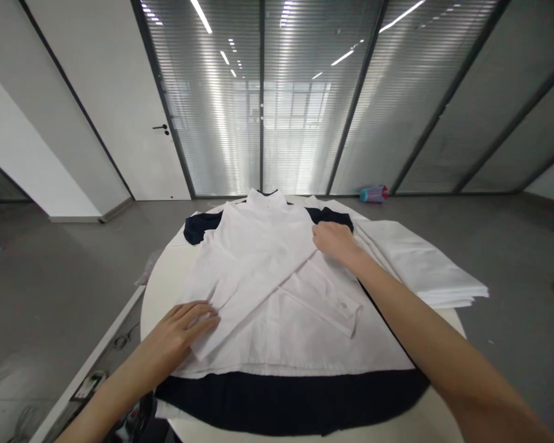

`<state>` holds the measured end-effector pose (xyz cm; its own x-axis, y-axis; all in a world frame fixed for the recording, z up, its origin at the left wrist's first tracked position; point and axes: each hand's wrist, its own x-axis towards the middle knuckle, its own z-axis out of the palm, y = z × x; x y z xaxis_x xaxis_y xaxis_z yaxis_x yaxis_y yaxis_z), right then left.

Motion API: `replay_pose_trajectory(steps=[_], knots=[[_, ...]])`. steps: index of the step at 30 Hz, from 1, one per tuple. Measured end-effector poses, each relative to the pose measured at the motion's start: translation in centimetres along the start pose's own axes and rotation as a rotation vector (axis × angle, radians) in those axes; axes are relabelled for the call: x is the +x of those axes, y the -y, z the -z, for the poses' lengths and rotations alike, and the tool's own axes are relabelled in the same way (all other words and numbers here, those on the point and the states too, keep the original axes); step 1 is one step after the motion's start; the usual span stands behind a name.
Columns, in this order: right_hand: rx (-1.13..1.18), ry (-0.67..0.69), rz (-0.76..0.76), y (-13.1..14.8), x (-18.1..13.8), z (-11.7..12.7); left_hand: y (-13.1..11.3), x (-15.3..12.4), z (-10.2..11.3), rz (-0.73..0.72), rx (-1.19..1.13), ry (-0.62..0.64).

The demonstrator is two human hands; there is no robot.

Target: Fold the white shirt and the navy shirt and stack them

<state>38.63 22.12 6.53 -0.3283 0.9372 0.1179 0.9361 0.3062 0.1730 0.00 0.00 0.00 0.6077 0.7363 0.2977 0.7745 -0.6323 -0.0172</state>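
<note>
A white shirt (258, 246) lies face up on a dark navy garment (286, 403), its collar at the far side. Both sleeves are folded diagonally across the front, one over the other. The lower sleeve ends in a buttoned cuff (344, 314) at the right. At the lower left, my left hand (187, 323) rests on the end of the upper sleeve, fingers stretched out over the cloth. My right hand (332, 240) is at the shirt's right shoulder side, fingers curled closed on the white fabric; its fingertips are partly hidden.
A round cream table (159, 295) carries the garments. Folded white cloth (420, 261) hangs over its right edge. A blue and red patterned object (373, 194) is on the floor by the glass partition. Cables and a pale rail (96, 360) are at lower left.
</note>
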Motion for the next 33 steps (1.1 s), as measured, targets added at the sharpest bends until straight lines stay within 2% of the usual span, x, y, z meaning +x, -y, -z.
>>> replay_pose_trajectory(steps=[2,4,7,12,16,20,26,28,30,33], knots=[[-0.02,-0.052,0.051,0.2,0.6,-0.2,0.1,-0.3,-0.2,0.011,0.009,-0.012],[-0.062,-0.013,0.08,0.1,1.3,-1.3,0.2,-0.6,-0.1,0.025,0.019,-0.027],[-0.125,0.042,0.033,-0.6,2.2,-3.5,0.4,-0.9,0.3,0.065,0.035,-0.044],[-0.136,-0.171,0.017,-2.2,2.7,-6.1,0.7,-1.3,0.8,0.096,0.049,-0.107],[-0.135,-0.25,-0.037,-2.9,2.4,-7.1,0.9,-1.5,1.0,0.082,0.094,-0.169],[-0.134,-0.284,-0.127,-3.1,2.2,-7.6,1.4,-1.3,1.6,0.091,0.164,-0.221],[-0.147,-0.283,-0.176,-3.0,2.1,-7.6,2.5,-1.2,1.1,0.207,0.269,-0.119],[-0.147,-0.309,-0.13,-3.0,2.1,-7.5,2.7,-1.4,0.7,0.243,0.28,-0.104],[-0.149,-0.335,-0.022,-3.1,2.1,-7.3,2.8,-1.7,0.5,0.256,0.252,-0.094],[-0.183,-0.299,0.068,-3.1,2.1,-7.0,3.0,-2.2,0.7,0.262,0.158,-0.064]])
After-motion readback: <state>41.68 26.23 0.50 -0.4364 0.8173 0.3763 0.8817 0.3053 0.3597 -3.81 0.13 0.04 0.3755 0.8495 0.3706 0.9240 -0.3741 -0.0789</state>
